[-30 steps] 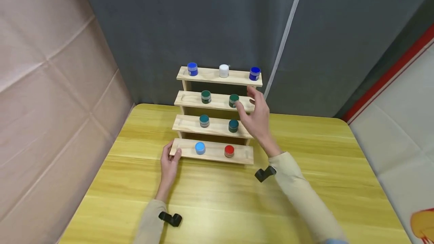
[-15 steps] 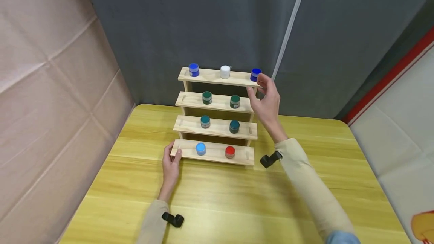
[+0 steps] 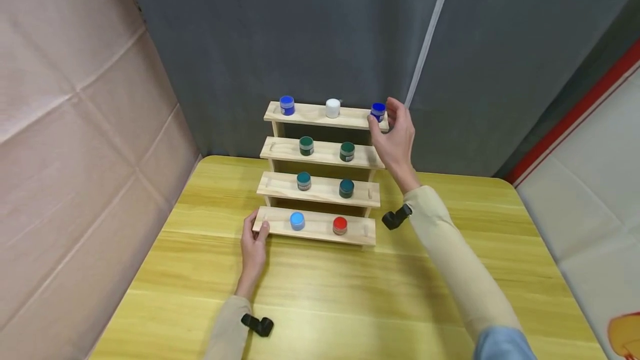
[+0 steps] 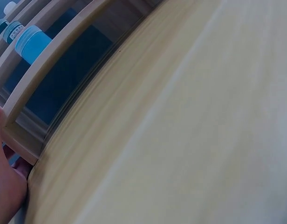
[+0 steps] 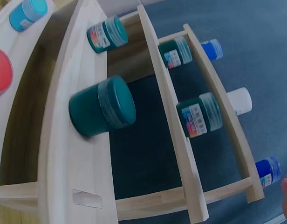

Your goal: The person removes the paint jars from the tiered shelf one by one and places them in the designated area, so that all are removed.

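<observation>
A tiered wooden display rack (image 3: 325, 188) with several steps carries small paint jars. My left hand (image 3: 253, 254) grips the left end of its lowest step, thumb on top. In the left wrist view that hand (image 4: 8, 184) shows at the rack's corner. At the right end of the top step is a dark blue paint jar (image 3: 378, 111). My right hand (image 3: 397, 143) reaches around this jar, with thumb and fingers on either side of it. In the right wrist view, fingertips show beside the dark blue jar (image 5: 268, 171), with a gap visible; whether the thumb touches is unclear.
The top step also bears a white jar (image 3: 332, 108) and a blue jar (image 3: 287, 105). Green jars (image 3: 347, 151) and teal jars (image 3: 346, 188) stand on the middle steps. Light blue (image 3: 297, 221) and red jars (image 3: 340, 225) are lowest. A grey curtain (image 3: 280, 26) hangs behind the table (image 3: 450, 271).
My right hand has moved from beside the right green jar up and to the right, to the dark blue jar on top. My left hand keeps its grip on the rack.
</observation>
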The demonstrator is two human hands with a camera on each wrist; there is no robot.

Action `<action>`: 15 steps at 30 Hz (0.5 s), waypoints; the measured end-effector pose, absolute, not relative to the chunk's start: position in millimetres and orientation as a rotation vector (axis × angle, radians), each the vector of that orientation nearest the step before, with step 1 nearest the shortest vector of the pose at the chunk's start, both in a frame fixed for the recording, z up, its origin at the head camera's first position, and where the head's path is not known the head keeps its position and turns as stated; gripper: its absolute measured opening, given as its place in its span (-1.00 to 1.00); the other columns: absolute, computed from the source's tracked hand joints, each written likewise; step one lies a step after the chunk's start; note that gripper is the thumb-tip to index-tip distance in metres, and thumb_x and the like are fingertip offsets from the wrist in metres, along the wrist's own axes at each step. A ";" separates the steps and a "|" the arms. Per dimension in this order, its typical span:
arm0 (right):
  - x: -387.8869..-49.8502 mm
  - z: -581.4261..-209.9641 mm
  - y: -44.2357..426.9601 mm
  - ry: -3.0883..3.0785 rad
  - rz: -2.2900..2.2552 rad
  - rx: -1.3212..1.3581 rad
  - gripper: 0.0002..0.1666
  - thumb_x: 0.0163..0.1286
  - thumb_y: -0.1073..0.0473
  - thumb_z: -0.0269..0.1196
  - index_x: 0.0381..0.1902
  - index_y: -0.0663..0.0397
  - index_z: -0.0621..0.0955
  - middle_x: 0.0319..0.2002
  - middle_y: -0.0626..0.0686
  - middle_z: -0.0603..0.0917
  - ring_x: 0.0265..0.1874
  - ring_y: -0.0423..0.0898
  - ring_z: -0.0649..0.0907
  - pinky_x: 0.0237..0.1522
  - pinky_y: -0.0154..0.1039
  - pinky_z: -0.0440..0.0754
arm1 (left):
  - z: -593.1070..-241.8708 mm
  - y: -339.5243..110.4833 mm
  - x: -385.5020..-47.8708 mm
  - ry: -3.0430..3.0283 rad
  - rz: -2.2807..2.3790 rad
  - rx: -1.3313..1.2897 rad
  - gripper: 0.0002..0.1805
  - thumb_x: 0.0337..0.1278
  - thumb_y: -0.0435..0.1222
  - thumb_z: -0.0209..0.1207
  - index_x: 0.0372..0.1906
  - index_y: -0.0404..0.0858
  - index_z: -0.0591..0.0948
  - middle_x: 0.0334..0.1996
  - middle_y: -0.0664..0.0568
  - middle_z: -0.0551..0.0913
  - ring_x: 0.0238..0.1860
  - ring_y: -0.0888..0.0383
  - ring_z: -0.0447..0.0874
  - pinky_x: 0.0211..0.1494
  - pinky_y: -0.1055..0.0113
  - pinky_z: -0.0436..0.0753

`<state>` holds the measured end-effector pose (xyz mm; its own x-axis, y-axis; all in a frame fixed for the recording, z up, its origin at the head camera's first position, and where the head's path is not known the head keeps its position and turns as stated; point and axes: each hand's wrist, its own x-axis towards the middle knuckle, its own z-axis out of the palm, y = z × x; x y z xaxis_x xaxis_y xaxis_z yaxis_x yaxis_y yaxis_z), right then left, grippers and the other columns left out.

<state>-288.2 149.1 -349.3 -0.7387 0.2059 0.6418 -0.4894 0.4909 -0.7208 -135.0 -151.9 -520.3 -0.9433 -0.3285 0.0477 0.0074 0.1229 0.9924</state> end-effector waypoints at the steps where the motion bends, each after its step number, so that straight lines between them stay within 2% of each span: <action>1: -290.4 -349.9 149.6 -2.050 1.283 0.226 -0.38 0.36 0.17 0.34 0.29 0.35 0.48 0.19 0.33 0.57 0.19 0.18 0.58 0.29 0.06 0.54 | -520.0 -151.9 -134.7 -2.150 -1.902 0.320 -0.49 0.48 -0.37 0.05 0.44 -0.37 0.36 0.18 -0.30 0.56 -0.32 0.18 0.42 -0.27 0.47 0.44; 7: -302.8 -351.6 153.7 -2.114 1.288 0.167 -0.36 0.37 0.14 0.33 0.30 0.35 0.47 0.22 0.30 0.57 0.20 0.15 0.58 0.30 0.04 0.53 | -518.8 -150.6 -132.7 -2.164 -1.874 0.319 -0.49 0.48 -0.38 0.06 0.44 -0.38 0.36 0.16 -0.31 0.56 -0.35 0.15 0.42 -0.31 0.47 0.44; 15: -313.5 -349.4 156.8 -2.183 1.276 0.121 -0.39 0.35 0.15 0.34 0.25 0.37 0.49 0.14 0.31 0.61 0.09 0.14 0.62 0.24 -0.05 0.58 | -519.0 -149.4 -133.5 -2.143 -1.851 0.298 -0.50 0.47 -0.38 0.06 0.42 -0.40 0.37 0.19 -0.33 0.56 -0.36 0.13 0.44 -0.31 0.49 0.43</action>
<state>-313.5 156.8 -349.4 -0.8156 0.2139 0.5377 -0.3634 0.5337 -0.7636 -133.5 -149.4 -519.0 -0.9358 -0.3422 0.0849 0.0342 0.1516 0.9879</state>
